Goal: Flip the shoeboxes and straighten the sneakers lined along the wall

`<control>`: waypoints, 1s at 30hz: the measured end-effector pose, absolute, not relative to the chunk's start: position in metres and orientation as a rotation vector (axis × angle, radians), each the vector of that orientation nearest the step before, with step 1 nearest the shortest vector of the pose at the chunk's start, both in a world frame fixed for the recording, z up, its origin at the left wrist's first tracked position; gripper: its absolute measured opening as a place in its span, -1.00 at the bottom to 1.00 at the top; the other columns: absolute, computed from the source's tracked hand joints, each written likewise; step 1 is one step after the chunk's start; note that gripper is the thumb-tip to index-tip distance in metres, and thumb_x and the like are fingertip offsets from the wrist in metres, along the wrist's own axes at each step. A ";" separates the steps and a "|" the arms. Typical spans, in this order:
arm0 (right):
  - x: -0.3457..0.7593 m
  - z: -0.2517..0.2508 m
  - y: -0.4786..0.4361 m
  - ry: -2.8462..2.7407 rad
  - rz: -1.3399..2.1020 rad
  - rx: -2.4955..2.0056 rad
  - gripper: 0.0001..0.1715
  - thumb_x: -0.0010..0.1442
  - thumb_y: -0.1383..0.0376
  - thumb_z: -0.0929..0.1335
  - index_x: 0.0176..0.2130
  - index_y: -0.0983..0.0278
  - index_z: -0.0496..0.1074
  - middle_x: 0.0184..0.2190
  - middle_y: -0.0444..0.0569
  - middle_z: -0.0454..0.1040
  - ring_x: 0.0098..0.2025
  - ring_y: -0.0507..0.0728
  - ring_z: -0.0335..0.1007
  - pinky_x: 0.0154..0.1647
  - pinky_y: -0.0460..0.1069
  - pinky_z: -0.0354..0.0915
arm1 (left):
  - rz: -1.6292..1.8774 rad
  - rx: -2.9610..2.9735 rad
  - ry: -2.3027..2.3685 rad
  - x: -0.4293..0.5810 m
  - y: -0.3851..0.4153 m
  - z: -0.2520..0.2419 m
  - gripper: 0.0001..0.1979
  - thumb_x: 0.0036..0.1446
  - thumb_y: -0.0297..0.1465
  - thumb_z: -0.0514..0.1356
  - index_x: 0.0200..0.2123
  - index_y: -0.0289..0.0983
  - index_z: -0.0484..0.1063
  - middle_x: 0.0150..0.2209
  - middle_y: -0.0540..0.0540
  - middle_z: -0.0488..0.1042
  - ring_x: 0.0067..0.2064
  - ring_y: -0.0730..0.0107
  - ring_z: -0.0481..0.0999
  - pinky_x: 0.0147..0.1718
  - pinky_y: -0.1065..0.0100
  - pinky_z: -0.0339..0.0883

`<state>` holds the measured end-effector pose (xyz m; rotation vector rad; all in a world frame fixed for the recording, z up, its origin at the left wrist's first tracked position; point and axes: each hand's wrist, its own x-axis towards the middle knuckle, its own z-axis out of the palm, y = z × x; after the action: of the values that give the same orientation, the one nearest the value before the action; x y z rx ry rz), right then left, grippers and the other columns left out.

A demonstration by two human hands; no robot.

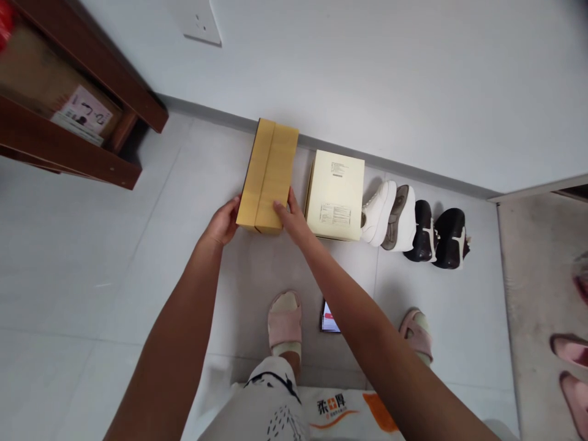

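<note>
1. Taking the yellow box as the clock's centre: the yellow box (271, 171) is sitting by the foot of the wall, its long side pointing roughly from 12 to 6. Its top is closed along a lengthwise seam, so its contents are staying hidden.
2. Both hands are grasping it near its closer end – the left hand (223, 220) is pressing at 8 o'clock, the right hand (294, 217) is gripping at 5 o'clock, with its thumb on top.
3. At 3 o'clock, just beside it, a cream box (337, 193) is lying on the floor (151, 269), closed, its contents hidden. Its top is showing small print, a barcode and a table-like label, all too fine to read.
4. At 4 o'clock, past the cream box, white shoes (380, 211) and then black shoes (448, 239) are standing in a row.
5. At 10 o'clock, a wooden shelf (73, 150) is holding a brown carton (37, 73); its pale pink label (92, 110) is bearing dark marks I cannot read surely.
6. At 5 o'clock, a phone (329, 318) is lying with its screen lit, partly hidden by the right arm.
7. Between 5 and 6 o'clock, a white package (333, 413) is displaying large black characters, 柔 and 厚 – an orange cross is sitting between them.
</note>
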<state>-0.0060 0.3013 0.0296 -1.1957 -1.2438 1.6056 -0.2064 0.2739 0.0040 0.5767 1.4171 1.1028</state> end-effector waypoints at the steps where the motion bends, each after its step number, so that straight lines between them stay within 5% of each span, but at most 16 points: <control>1: -0.005 0.028 0.302 -1.251 1.597 -1.209 0.24 0.24 -0.29 0.36 0.57 0.14 -0.21 0.56 -0.05 -0.03 0.58 0.21 -0.11 0.56 0.20 -0.01 | 1.088 0.550 1.421 -0.204 0.273 -0.002 -0.48 0.16 -0.08 0.19 0.07 -0.25 0.56 0.05 -0.22 0.61 0.09 -0.04 0.56 0.02 0.06 0.48; 7: 0.007 0.026 0.301 -1.394 1.499 -1.252 0.24 0.30 -0.32 0.26 0.57 0.13 -0.39 0.60 -0.11 -0.26 0.62 0.17 -0.33 0.59 0.21 -0.16 | 1.008 0.369 1.542 -0.196 0.263 -0.038 -0.65 0.11 -0.14 0.22 -0.10 -0.16 0.56 0.00 -0.18 0.63 0.08 0.03 0.55 -0.03 0.12 0.47; 14: 0.025 0.020 0.298 -1.577 1.307 -1.311 0.05 0.38 -0.32 0.08 0.56 0.19 -0.10 0.57 -0.03 -0.07 0.61 0.17 -0.25 0.60 0.20 -0.22 | 0.973 0.209 1.618 -0.189 0.269 -0.056 -0.75 0.03 -0.17 0.29 -0.30 -0.22 0.52 -0.30 -0.16 0.60 -0.18 0.15 0.59 -0.27 0.26 0.48; 21: 0.016 0.023 0.303 -1.460 1.375 -1.509 0.02 0.33 -0.35 0.17 0.50 0.14 0.14 0.55 0.02 -0.03 0.60 0.27 -0.22 0.59 0.26 -0.18 | 1.228 0.195 1.689 -0.209 0.269 -0.035 -0.64 0.05 -0.22 0.23 -0.09 -0.20 0.54 -0.13 -0.15 0.62 -0.09 0.14 0.59 -0.34 0.30 0.46; 27: 0.006 0.031 0.302 -1.459 1.508 -1.562 0.26 0.18 -0.44 0.28 0.53 0.21 0.04 0.59 0.07 -0.17 0.62 0.29 -0.37 0.59 0.25 -0.31 | 1.307 0.299 1.797 -0.224 0.275 -0.016 -0.51 0.03 -0.18 0.28 0.05 -0.20 0.51 0.00 -0.19 0.61 0.04 0.05 0.58 -0.21 0.19 0.51; 30: 0.001 0.020 0.303 -1.459 1.522 -1.499 0.23 0.22 -0.42 0.23 0.54 0.23 0.01 0.57 0.07 -0.08 0.62 0.24 -0.32 0.59 0.23 -0.28 | 1.307 0.306 1.837 -0.224 0.280 -0.009 -0.50 0.05 -0.21 0.28 0.07 -0.22 0.51 0.03 -0.19 0.61 0.05 0.09 0.58 -0.15 0.20 0.50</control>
<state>0.0008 0.3029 0.0204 -1.4994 -1.4594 1.5224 -0.2239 0.2795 -0.0092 0.3057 1.8374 1.3072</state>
